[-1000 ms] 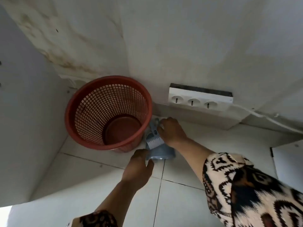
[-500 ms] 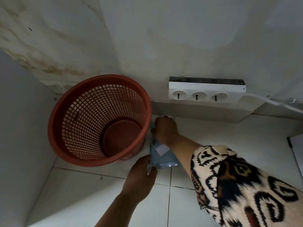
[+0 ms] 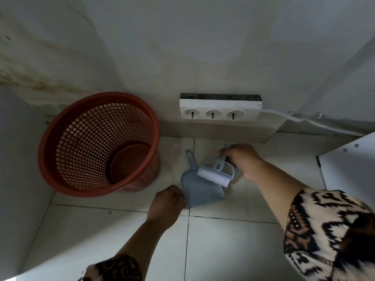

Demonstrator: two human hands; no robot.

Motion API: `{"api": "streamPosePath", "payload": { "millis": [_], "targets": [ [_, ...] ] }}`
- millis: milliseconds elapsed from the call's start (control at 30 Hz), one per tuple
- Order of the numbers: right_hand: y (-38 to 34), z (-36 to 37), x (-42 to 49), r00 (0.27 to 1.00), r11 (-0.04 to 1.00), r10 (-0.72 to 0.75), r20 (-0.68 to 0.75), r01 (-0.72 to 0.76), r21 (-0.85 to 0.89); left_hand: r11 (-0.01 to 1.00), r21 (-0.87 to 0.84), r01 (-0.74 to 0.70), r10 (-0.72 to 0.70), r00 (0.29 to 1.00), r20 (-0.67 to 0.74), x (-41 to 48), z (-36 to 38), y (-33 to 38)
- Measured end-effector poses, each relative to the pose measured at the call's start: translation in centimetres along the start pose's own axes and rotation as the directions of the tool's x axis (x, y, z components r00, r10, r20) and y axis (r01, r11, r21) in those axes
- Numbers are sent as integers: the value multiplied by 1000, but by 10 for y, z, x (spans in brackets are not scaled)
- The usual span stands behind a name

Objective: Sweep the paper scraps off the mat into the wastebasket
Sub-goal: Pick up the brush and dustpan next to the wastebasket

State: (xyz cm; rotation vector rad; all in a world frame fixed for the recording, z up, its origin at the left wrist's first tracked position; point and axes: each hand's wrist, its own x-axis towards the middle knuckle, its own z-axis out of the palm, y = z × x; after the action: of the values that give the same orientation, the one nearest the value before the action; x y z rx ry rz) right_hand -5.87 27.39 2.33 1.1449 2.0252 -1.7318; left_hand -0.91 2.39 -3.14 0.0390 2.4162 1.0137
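Note:
A red mesh wastebasket (image 3: 60, 136) stands in the floor corner at the left, with nothing visible inside it. Just right of it a small blue dustpan (image 3: 197, 191) lies on the white tiles, handle pointing toward the wall. My left hand (image 3: 167, 203) pinches the dustpan's front left corner. My right hand (image 3: 242, 159) grips the handle of a blue hand brush (image 3: 216, 175) with white bristles, held over the dustpan's right edge. No mat and no paper scraps are in view.
A white three-socket power strip (image 3: 220, 113) sits against the wall behind the dustpan, its white cable (image 3: 316, 123) running right. A white board edge (image 3: 349, 165) lies at the right. A pale wall panel (image 3: 18, 169) closes off the left side.
My right hand has lifted the brush off the dustpan and moved it right, so pan and brush now sit apart. My left hand stays on the pan's corner. The camera view shifted.

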Motion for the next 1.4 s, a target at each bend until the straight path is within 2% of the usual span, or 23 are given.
{"api": "streamPosePath", "payload": {
  "millis": [100, 167, 233, 300, 367, 400, 467, 533, 600, 667, 767, 833, 900, 967, 1000, 1033, 1133, 1233, 1300, 1400],
  "targets": [
    [8, -28, -7, 1000, 998, 31, -1, -31, 47, 999, 52, -15, 13, 999, 40, 8, -4, 14],
    [13, -43, -9, 999, 998, 43, 0, -43, 50, 980, 168, -109, 107, 994, 20, 17, -6, 22],
    [14, -53, -12, 999, 999, 50, -1, -50, 11, 920, 285, -267, 262, 963, 58, 29, -8, 34],
    [17, -60, -13, 998, 998, 59, -7, -59, -2, 823, 366, -435, 420, 899, 124, 47, -9, 46],
    [23, -66, -14, 998, 998, 62, 1, -62, -14, 726, 455, -516, 476, 854, 209, 66, -8, 60],
    [26, -69, -16, 998, 998, 57, 10, -57, -27, 658, 534, -531, 464, 844, 268, 74, -8, 65],
    [29, -74, -19, 999, 998, 45, 20, -45, -38, 459, 695, -554, 415, 825, 384, 87, -4, 74],
    [33, -78, -22, 999, 999, 43, 21, -43, -24, 311, 762, -568, 380, 809, 448, 96, 1, 74],
    [36, -79, -24, 999, 999, 45, 23, -44, -19, 237, 805, -544, 374, 816, 441, 96, 3, 72],
    [40, -78, -25, 999, 999, 45, 24, -45, -22, 217, 831, -512, 375, 830, 413, 93, 1, 69],
    [41, -77, -27, 999, 999, 45, 24, -44, -30, 264, 814, -518, 383, 831, 404, 88, -3, 59],
    [39, -76, -28, 999, 999, 45, 30, -45, -19, 362, 767, -530, 379, 835, 398, 83, -5, 51],
    [36, -75, -29, 997, 998, 66, 31, -66, 4, 624, 608, -491, 318, 870, 376, 78, -4, 41],
    [34, -74, -32, 995, 994, 101, 23, -102, 47, 888, 318, -332, 211, 909, 360, 68, -2, 35],
    [34, -73, -35, 992, 989, 122, 24, -124, 86, 956, 177, -234, 161, 922, 351, 61, -1, 36],
    [34, -73, -39, 989, 980, 145, 28, -147, 136, 986, 70, -150, 116, 931, 347, 54, 1, 37],
    [40, -66, -60, 976, 913, 210, 61, -218, 345, 998, -47, 36, -15, 923, 384, 31, 9, 42],
    [48, -60, -92, 961, 799, 271, 54, -256, 544, 934, -256, 248, -98, 869, 485, -6, 8, 48],
    [47, -58, -119, 951, 712, 309, 27, -250, 657, 916, -274, 293, -123, 855, 504, -37, -1, 58],
    [23, -56, -170, 935, 528, 354, 27, -224, 819, 926, -255, 279, -136, 875, 464, -87, -23, 80]
  ]
}}
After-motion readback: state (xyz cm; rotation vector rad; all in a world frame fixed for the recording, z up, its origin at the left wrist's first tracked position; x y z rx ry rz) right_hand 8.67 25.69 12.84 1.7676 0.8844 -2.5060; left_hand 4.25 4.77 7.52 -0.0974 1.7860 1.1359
